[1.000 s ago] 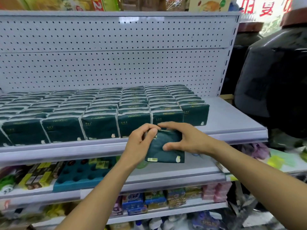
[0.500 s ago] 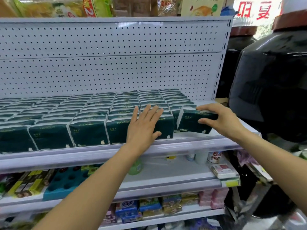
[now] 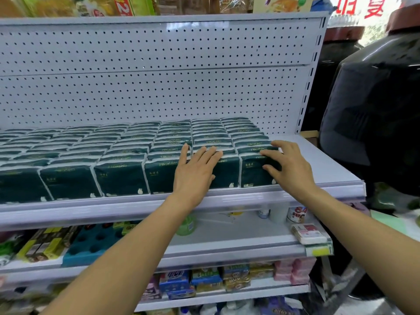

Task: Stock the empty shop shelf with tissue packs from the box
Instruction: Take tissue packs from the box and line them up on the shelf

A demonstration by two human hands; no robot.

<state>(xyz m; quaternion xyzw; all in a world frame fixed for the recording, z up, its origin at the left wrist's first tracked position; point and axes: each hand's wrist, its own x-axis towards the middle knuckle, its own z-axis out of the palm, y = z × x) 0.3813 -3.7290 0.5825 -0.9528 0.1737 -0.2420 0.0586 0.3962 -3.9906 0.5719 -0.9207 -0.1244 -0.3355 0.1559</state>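
A: One view, head. Left hand flat, fingers straight, pressing front tissue packs on shelf. Right hand curls round end pack.

B: Probably light, soft, slippery wrap; hold by the sides.

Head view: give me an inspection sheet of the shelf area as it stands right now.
Surface: grey metal shelf with a white pegboard back panel; bare strip at its right end.
Job's things: dark green plastic-wrapped tissue packs stand in rows across the shelf; the box is not in view.
Clutter: nothing seen on this shelf.
Grippers: left hand lies flat on the front packs, fingers straight; right hand grips the rightmost front pack.
Cables: nothing seen.
Surroundings: lower shelves with mixed goods; large dark glazed jar to the right.
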